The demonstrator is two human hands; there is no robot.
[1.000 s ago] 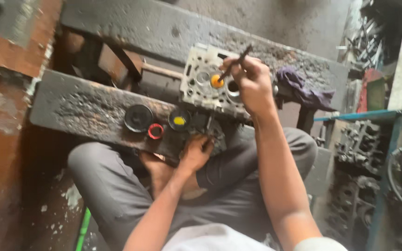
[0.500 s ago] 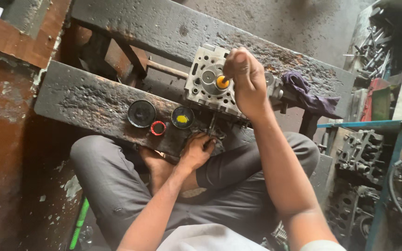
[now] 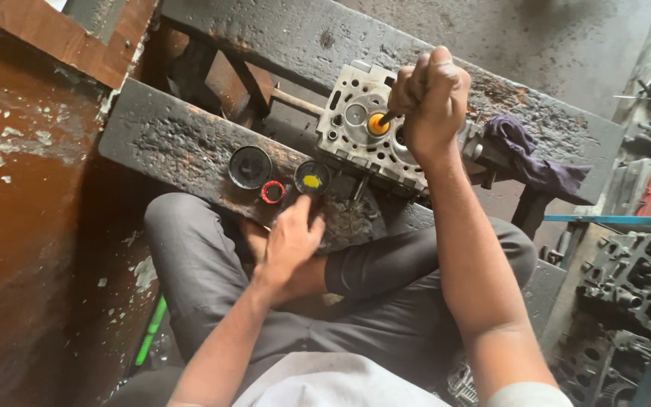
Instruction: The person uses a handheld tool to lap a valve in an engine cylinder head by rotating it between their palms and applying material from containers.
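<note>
- Right hand (image 3: 432,96) is clenched around a thin tool, its tip on the orange cup (image 3: 377,124) in the cylinder head (image 3: 356,132), far on the table (image 3: 167,143).
- Left hand (image 3: 289,245) rests released, near the yellow-filled cap (image 3: 312,179).

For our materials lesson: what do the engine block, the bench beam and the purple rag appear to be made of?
Engine block: likely cast metal, dull pale grey, with machined round holes and grime.
Bench beam: probably steel, dark and pitted, with rusty brown patches.
Purple rag: soft cloth, crumpled into folds.
The right hand grips a thin tool over the block; its material is unclear.
</note>
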